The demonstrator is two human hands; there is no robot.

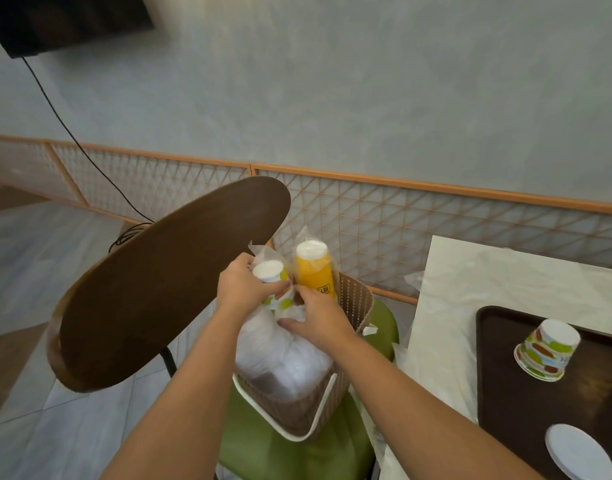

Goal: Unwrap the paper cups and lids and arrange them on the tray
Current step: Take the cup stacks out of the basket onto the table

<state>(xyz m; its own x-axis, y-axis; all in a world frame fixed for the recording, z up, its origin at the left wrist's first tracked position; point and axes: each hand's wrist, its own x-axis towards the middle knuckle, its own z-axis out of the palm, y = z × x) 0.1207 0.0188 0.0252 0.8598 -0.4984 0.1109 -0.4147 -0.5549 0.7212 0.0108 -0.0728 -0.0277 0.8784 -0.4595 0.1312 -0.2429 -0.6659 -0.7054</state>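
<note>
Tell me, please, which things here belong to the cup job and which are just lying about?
Job: green-patterned cup sleeve, yellow cup sleeve, bag of lids, basket, tray, upturned cup, white lid.
Lying about: round brown table, green chair, black cable.

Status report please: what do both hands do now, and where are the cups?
Left hand grips green-patterned paper cup sleeve in woven basket. Right hand rests on white lid bag. One patterned cup upside down on brown tray. Nothing blocking.
</note>
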